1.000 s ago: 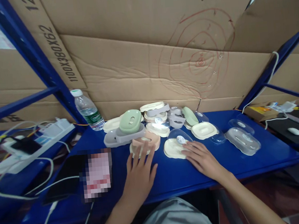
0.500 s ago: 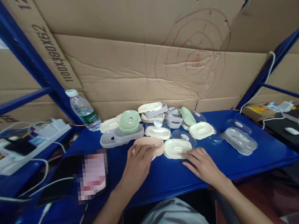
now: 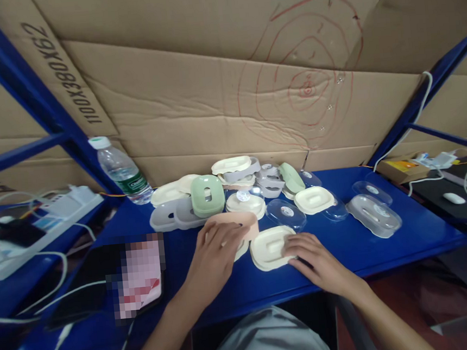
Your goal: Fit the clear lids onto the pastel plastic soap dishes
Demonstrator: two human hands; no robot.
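Note:
My left hand (image 3: 216,251) is curled over a peach plastic dish (image 3: 252,223), gripping it; its front edge is lifted and a cream piece (image 3: 241,251) shows beneath. My right hand (image 3: 312,258) pinches the right edge of a shallow cream dish (image 3: 264,250) with a raised middle, thumb on the near side. Behind my left hand, a green dish (image 3: 208,194) with a slot leans on a grey double tray (image 3: 163,216). Another cream dish (image 3: 314,200) and a clear lid (image 3: 286,215) with a round sticker lie beyond my right hand.
At the back are stacked cream and grey dishes (image 3: 236,166). A grey dish under a clear cover (image 3: 374,215) lies to the right. On the left stand a water bottle (image 3: 122,171), a phone (image 3: 138,276) and a power strip (image 3: 57,212) with cables. Cardboard (image 3: 170,104) lines the back.
My right hand has drawn the cream dish nearer, away from the clear lid. The peach dish has tipped up under my left hand, and the green dish has shifted nearer and tilted.

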